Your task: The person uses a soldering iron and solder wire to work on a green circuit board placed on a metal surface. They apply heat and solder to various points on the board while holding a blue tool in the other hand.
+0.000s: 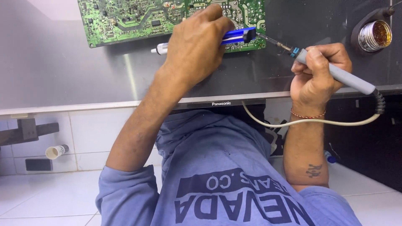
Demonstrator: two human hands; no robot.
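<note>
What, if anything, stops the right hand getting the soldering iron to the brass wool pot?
Likely yes, it can reach: the right hand holds the soldering iron close to the brass wool pot, with only bare table between.

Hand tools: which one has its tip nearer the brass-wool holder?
The grey soldering iron in the right hand; the blue desoldering pump in the left hand lies over the circuit board.

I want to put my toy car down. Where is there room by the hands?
Room: the bare grey sheet below the green circuit board, beside the left hand. Crowded: between blue pump, soldering iron in the right hand, and tin.
</note>
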